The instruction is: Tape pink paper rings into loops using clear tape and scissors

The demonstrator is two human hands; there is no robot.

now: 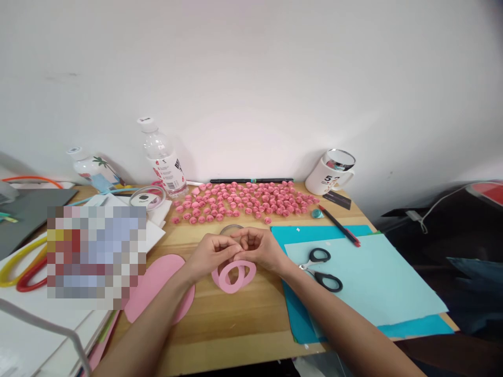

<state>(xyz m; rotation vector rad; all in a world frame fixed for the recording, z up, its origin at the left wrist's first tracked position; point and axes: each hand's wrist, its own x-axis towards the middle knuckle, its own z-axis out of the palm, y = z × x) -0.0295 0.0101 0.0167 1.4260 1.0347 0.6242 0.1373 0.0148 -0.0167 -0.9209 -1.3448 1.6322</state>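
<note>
My left hand [212, 256] and my right hand [261, 248] meet over the middle of the wooden table, fingertips pinched together on one end of a coiled pink paper strip [230, 285]. The strip hangs in loops below the fingers. Just behind the hands lies a round clear object [231, 229], partly covered by them. Many small pink rolled paper roses [236, 199] are spread along the back of the table. Pink paper circles [157, 285] lie under my left forearm. To the right, black-handled scissors [323, 269] rest on light blue paper [365, 283].
A water bottle [165, 162] and a smaller bottle [92, 170] stand at the back left. At the back right are a white mug [328, 175], a dark card [337, 199], a pen [340, 226] and a teal roll [316, 213]. Yellow- and red-handled scissors [31, 272] lie left.
</note>
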